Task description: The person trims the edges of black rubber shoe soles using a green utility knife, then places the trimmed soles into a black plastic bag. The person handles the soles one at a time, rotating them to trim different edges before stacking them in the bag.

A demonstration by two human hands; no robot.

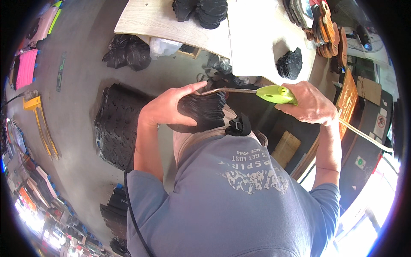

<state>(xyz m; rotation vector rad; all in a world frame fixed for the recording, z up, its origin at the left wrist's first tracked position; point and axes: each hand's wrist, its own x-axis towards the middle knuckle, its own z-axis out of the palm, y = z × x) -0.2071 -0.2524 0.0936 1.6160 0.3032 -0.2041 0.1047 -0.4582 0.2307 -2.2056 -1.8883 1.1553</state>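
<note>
My left hand (165, 107) is closed round a thick stack of thin black sheet pieces (203, 113), thumb on one side and fingers on the other, close in front of my body. The ragged edges of the stack fan out to the right. In my right hand (311, 103) is a lime-green air blow gun (274, 93) with a long, bent metal nozzle (233, 90). The nozzle's tip reaches the upper edge of the stack, near my left fingertips. A pale hose (364, 135) runs from behind my right hand to the right.
Ahead stands a light worktable (252, 43) bearing black stacks (290, 64) and brown shaped pieces (327, 32). Black bags (127, 51) lie beside it on the floor. A large black bundle (120, 124) sits to my left, with a yellow metal frame (40, 124) farther left.
</note>
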